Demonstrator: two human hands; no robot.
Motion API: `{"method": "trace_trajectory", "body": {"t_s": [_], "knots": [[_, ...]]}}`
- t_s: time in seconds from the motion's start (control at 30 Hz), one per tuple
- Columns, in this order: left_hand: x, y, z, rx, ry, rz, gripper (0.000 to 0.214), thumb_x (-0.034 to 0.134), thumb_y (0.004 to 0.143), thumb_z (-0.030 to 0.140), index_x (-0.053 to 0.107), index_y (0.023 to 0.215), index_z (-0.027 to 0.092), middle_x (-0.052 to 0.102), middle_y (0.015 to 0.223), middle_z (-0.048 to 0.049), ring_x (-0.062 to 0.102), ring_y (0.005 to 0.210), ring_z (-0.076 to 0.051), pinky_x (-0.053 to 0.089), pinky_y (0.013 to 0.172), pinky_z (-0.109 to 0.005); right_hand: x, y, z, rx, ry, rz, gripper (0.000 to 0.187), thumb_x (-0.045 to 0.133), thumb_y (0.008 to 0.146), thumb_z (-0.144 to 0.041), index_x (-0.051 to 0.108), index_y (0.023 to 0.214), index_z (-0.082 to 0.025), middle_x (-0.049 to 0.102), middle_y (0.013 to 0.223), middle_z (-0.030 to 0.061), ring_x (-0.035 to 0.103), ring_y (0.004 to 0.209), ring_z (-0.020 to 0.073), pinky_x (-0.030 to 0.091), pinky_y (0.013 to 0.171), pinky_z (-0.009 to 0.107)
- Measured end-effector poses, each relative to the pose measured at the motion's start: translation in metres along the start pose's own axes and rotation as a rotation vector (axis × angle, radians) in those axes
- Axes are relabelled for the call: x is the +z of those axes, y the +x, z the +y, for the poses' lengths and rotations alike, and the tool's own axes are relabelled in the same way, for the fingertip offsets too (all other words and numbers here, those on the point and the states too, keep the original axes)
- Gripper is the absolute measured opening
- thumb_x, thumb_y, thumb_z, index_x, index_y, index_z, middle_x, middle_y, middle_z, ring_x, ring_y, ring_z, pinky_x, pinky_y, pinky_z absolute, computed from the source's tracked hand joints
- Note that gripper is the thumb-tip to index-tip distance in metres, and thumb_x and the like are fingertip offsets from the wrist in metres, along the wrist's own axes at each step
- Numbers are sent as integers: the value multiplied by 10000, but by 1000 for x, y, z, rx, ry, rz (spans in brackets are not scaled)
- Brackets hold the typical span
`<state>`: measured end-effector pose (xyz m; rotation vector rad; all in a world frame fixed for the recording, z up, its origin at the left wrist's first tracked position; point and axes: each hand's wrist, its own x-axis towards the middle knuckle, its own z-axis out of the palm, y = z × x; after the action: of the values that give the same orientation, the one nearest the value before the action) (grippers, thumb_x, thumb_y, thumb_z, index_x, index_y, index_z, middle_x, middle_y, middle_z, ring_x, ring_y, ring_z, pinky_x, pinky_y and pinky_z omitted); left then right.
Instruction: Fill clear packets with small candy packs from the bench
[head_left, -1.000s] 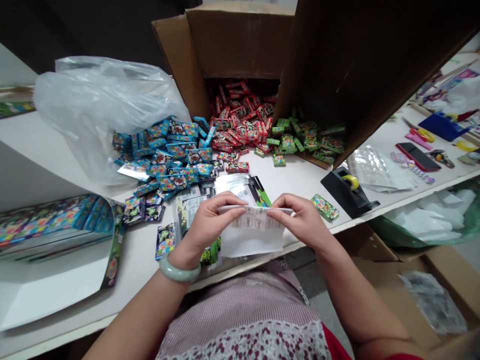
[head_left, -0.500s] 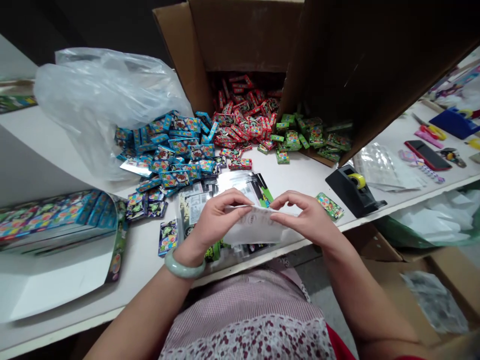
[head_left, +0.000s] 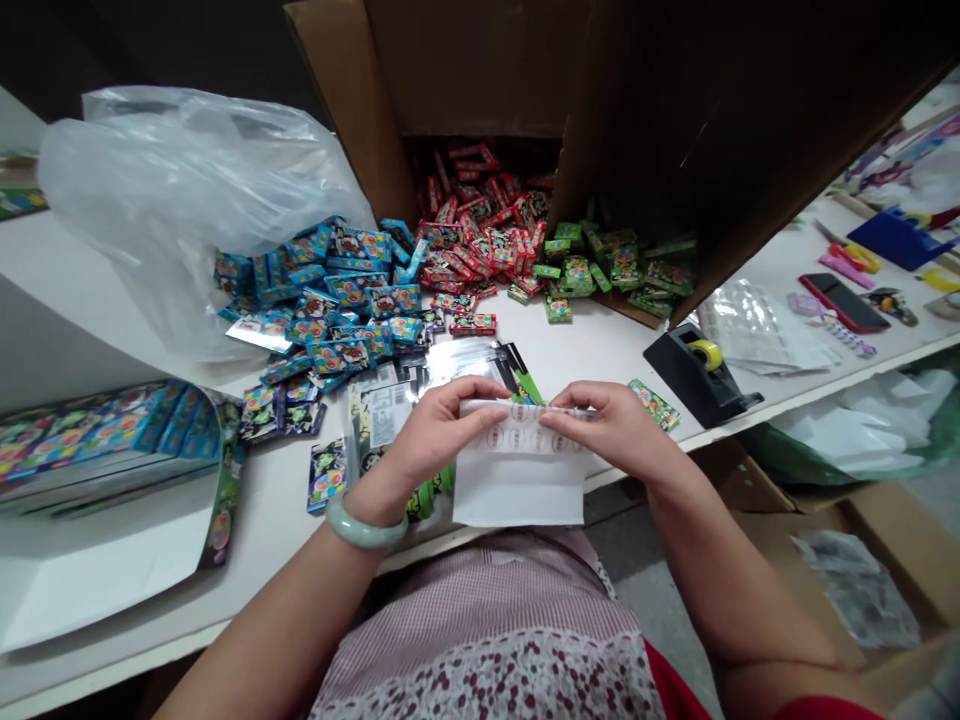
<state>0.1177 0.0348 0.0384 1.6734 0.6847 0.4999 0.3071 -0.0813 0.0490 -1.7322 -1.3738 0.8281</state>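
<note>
A white sheet of round clear stickers (head_left: 517, 490) hangs between my two hands over the table's front edge. Its upper part, with rows of printed circles, is folded or curled toward me. My left hand (head_left: 450, 425) pinches the sheet's upper left edge between thumb and fingers. On the other side, my right hand (head_left: 607, 425) is closed on the upper right edge. Beneath and behind the sheet lie flat printed plastic bags (head_left: 386, 415), partly hidden. One small green box (head_left: 654, 403) lies just beyond my right hand, and a purple-blue box (head_left: 327, 475) lies left of my left wrist.
Piles of blue boxes (head_left: 341, 355), red boxes (head_left: 487, 240) and green boxes (head_left: 577, 272) spread across the back. A cardboard carton (head_left: 345, 90) stands behind them. At right sit a tape dispenser (head_left: 694, 375) and a phone (head_left: 844, 302). A display box (head_left: 97, 580) stands at left.
The sticker sheet has tilted and opened downward, so its printed circles and blank lower part now show. Both hands keep hold of its upper edge. The view has shifted slightly.
</note>
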Motion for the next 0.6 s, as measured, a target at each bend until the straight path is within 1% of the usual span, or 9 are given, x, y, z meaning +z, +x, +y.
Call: {"method": "trace_trajectory", "body": {"t_s": [0.07,0.13,0.2,0.23,0.3,0.37,0.47,0.53,0.6], "knots": [[1,11,-2,-21,-1,-35,187,651,783,338,670,871,174,656,817,-15,564,697,-126,441,642,-231,-15,-3,15,-8,-15,21,247,663,785,-375,695,951,-195,710,907,47,643,843,189,476,736,296],[5,26,-5,-31,21,-53,206,642,774,354,654,848,162,646,790,-14,559,680,-127,435,620,-227,-33,-10,41,25,-82,136,347,621,815,-402,643,1097,-201,683,1041,74,629,951,211,479,811,339],[11,46,-11,-41,61,-53,243,637,754,381,648,839,153,642,766,-15,552,654,-129,427,594,-227,-48,-18,77,110,-247,288,343,583,838,-411,629,1087,-181,662,1059,101,615,969,240,475,840,384],[15,56,-14,-48,93,-59,266,630,744,397,650,839,149,643,758,-17,549,641,-132,425,584,-230,-53,-22,95,145,-373,318,336,609,816,-396,635,1062,-169,656,1060,115,605,976,263,468,856,408],[24,76,-21,-61,164,-75,312,619,722,416,664,870,144,657,767,-26,553,637,-142,426,581,-240,-57,-29,127,169,-576,305,324,646,774,-320,639,1055,-160,643,1096,134,585,993,295,455,883,439],[33,94,-27,-61,226,-90,335,622,691,406,683,886,141,674,783,-36,565,660,-159,430,597,-252,-55,-33,148,159,-683,300,306,625,772,-255,635,1061,-156,632,1129,140,573,997,303,450,891,450],[45,114,-35,-63,285,-106,288,611,670,366,699,824,139,674,740,-38,571,669,-174,426,605,-263,-52,-35,153,118,-674,401,264,584,801,-243,624,1045,-152,638,1085,142,572,991,298,452,888,452],[53,125,-40,-59,324,-123,254,592,676,343,695,785,138,665,708,-33,570,663,-175,424,599,-263,-53,-34,142,46,-608,496,268,596,808,-264,611,1055,-161,633,1090,139,567,1029,293,444,912,454],[62,134,-46,-43,354,-154,240,586,688,328,694,789,139,658,693,-25,570,655,-172,424,593,-261,-55,-32,125,-74,-531,487,278,608,821,-271,601,1084,-183,616,1149,129,554,1090,274,434,949,440]]}}
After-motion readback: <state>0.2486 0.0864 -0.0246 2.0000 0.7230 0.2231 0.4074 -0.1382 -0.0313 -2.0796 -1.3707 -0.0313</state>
